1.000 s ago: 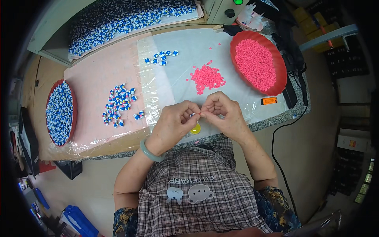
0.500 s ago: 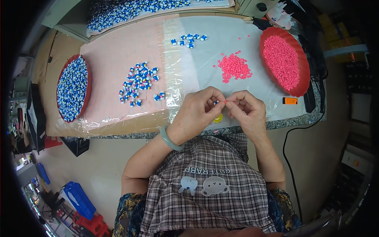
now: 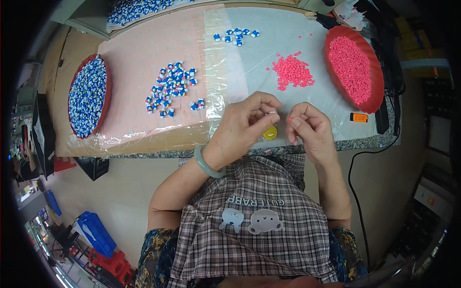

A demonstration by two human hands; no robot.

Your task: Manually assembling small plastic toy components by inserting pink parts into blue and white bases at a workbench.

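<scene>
Near the front of the worktop, my left hand (image 3: 245, 124) pinches a small blue-and-white piece between thumb and forefinger; only a whitish edge of it shows. A short gap to the right, my right hand (image 3: 312, 130) holds a tiny pink piece (image 3: 290, 119) at its fingertips. Between and below the hands sits a round yellow container (image 3: 270, 133), partly covered by the left fingers. Beyond them lies a loose heap of pink pieces (image 3: 293, 72). A cluster of blue-and-white pieces (image 3: 173, 81) with pink and yellow spots is spread left of my left hand.
A red scalloped bowl (image 3: 378, 89) of pink pieces stands far right, an orange-labelled item (image 3: 359, 117) below it. Another red bowl (image 3: 109, 91) at the left holds blue-and-white pieces. Several more pieces (image 3: 236, 34) lie at the back. A black cable (image 3: 352, 192) hangs over the right edge.
My hands, together at the fingertips before, have moved apart. The right one has drawn away to the right with a pink piece. The whole view has shifted slightly.
</scene>
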